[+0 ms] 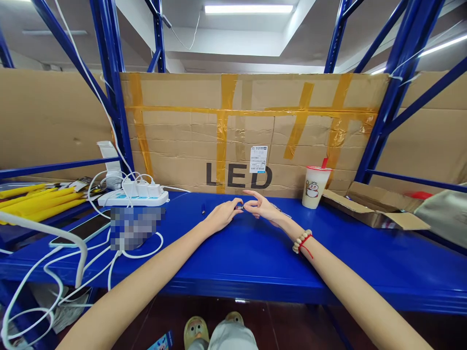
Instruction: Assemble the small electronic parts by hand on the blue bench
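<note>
My left hand [222, 215] is closed, its fingertips gripping a small, dark cylinder with light and reddish marks [239, 207]. It is too small in view to tell its kind. From the other side, my right hand [263, 208] pinches at the cylinder's right end, with its index finger stretched out above. Both hands are low over the blue shelf top [233, 257]. A short dark blue piece [203, 209] stands or lies left of my left hand; its kind is unclear. Behind my right hand, a thin object [282, 212] is partly hidden.
At the left are a white power strip [134, 196] with plugs, tangled white cables, a phone [82, 229] and yellow sticks [47, 200]. A lidded cup [315, 187] and an open cardboard box [372, 209] are at right. A large taped carton [175, 146] forms the back.
</note>
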Motion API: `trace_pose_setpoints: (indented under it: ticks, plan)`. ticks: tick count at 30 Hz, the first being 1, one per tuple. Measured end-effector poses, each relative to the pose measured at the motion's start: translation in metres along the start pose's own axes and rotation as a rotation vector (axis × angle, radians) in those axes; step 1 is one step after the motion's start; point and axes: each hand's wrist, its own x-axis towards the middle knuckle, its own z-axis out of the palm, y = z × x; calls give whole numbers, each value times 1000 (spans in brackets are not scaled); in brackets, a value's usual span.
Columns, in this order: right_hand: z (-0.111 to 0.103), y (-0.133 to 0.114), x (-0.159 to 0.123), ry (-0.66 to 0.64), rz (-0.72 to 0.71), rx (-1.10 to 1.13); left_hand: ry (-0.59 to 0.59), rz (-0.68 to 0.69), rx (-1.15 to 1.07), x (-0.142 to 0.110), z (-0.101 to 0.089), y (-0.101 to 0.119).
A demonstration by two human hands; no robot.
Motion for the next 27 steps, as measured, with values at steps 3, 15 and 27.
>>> trace_pose_setpoints:
  ticks: [3,15,27]
  plan:
    - [-2,2,0,-27,29,16,10,27,-26,0,1,0]
    - [2,11,2,41,84,-100,-40,29,-47,-4,5,2]
    - [-2,7,4,299,-405,-814,-62,-151,-54,-2,-3,-8]
